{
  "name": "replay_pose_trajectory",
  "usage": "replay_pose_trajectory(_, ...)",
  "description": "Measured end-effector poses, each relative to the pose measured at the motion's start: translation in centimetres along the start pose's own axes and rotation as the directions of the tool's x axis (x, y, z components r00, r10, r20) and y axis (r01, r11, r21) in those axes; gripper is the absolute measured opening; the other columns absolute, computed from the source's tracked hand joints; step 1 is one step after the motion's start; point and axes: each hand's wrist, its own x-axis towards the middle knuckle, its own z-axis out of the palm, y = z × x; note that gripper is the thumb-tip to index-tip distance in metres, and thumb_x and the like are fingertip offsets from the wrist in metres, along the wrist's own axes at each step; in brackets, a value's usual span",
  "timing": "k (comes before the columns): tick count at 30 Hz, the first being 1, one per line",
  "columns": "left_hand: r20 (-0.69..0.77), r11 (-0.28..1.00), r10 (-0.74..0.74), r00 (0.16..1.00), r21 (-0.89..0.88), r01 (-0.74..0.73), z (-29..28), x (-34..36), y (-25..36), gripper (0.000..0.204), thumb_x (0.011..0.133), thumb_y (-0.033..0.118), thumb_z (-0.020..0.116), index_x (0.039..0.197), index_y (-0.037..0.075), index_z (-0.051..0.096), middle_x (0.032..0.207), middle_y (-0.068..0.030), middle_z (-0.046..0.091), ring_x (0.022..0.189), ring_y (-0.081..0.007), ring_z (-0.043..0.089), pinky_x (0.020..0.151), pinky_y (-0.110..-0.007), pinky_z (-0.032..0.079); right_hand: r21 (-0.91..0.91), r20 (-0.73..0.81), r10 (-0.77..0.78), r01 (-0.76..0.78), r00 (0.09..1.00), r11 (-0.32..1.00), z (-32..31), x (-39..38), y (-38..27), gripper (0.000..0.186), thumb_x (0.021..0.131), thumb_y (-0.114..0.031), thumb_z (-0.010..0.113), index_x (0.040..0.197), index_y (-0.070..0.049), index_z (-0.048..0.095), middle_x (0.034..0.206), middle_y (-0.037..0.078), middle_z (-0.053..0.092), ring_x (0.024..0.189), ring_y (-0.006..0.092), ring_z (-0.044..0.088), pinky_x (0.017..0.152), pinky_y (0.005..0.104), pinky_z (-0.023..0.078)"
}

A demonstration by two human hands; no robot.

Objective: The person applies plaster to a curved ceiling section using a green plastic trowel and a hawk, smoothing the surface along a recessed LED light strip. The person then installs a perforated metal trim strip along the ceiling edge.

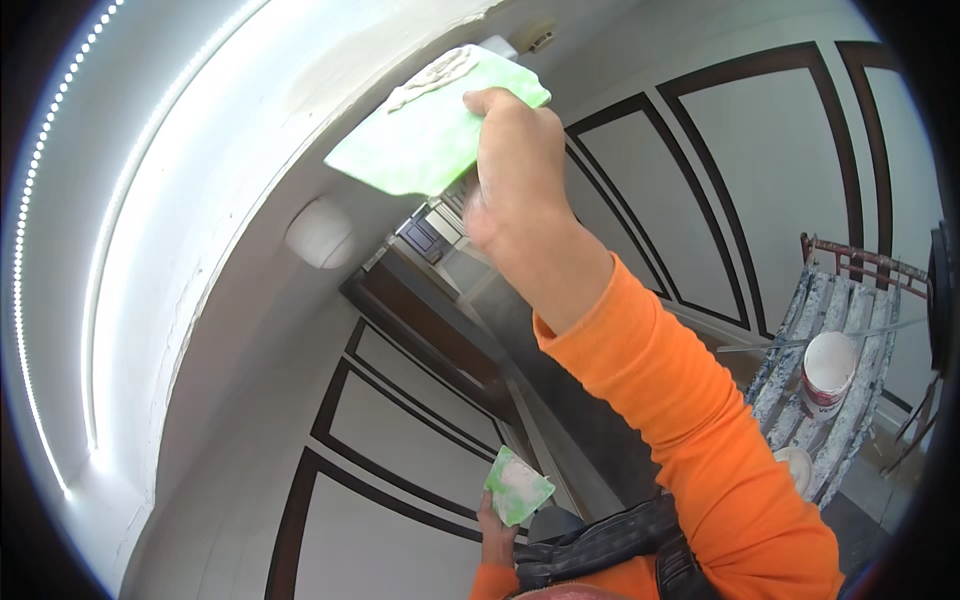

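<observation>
My right hand (525,150), raised high in an orange sleeve, is closed around a light green plastic putty spreader (410,145). A thick ridge of whitish putty (435,78) lies along the spreader's upper edge. That edge is close to the white ceiling border (290,130); whether they touch, I cannot tell. Low in the view, my left hand (492,525) grips a second green spreader (528,500) by its left side. Pale putty covers much of its face. Most of the left fingers are hidden behind it.
A bright light strip (35,170) curves along the ceiling recess at left. A round white ceiling lamp (320,232) is below the raised spreader. At right, a paint-spattered slatted platform (860,390) holds a white bucket (828,365). Dark-framed panels (770,140) line the walls.
</observation>
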Motion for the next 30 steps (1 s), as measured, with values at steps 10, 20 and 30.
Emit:
replay_pose_trajectory(10, 0.070, 0.999, 0.014, 0.997, -0.052, -0.010, 1.2, 0.0, 0.6, 0.049, 0.109, 0.033, 0.039, 0.143, -0.001, 0.051, 0.142, -0.0181, 0.060, 0.128, -0.0372, 0.060, 0.110, -0.052, 0.049, -0.336, 0.044, -0.089, 0.098, 0.995, 0.937, 6.0, -0.9, 2.0, 0.021, 0.096, -0.005, 0.045, 0.075, -0.004, 0.043, 0.072, 0.004, 0.043, 0.055, 0.0127, 0.038, 0.047, 0.0360, 0.036)
replay_pose_trajectory(20, 0.060, 0.999, 0.049, 0.997, -0.013, -0.048, 0.2, 0.0, 2.0, 0.050, 0.110, 0.036, 0.038, 0.142, 0.001, 0.052, 0.140, -0.0156, 0.061, 0.126, -0.0344, 0.061, 0.109, -0.051, 0.050, -0.015, -0.043, -0.283, 0.282, 0.958, 0.959, -2.1, -0.9, -2.4, 0.031, 0.090, -0.002, 0.059, 0.118, 0.011, 0.059, 0.113, 0.018, 0.068, 0.098, 0.0284, 0.071, 0.088, 0.0420, 0.059)
replay_pose_trajectory(30, 0.123, 0.999, 0.051, 0.991, -0.025, -0.048, -1.0, 0.5, 1.3, 0.051, 0.110, 0.037, 0.036, 0.144, 0.001, 0.051, 0.142, -0.0159, 0.060, 0.128, -0.0346, 0.060, 0.110, -0.051, 0.049, -0.109, -0.093, -0.291, 0.281, 0.952, 0.954, 0.7, 9.5, -4.0, 0.036, 0.089, 0.000, 0.065, 0.123, 0.011, 0.057, 0.120, 0.020, 0.065, 0.108, 0.0317, 0.067, 0.092, 0.0473, 0.057)
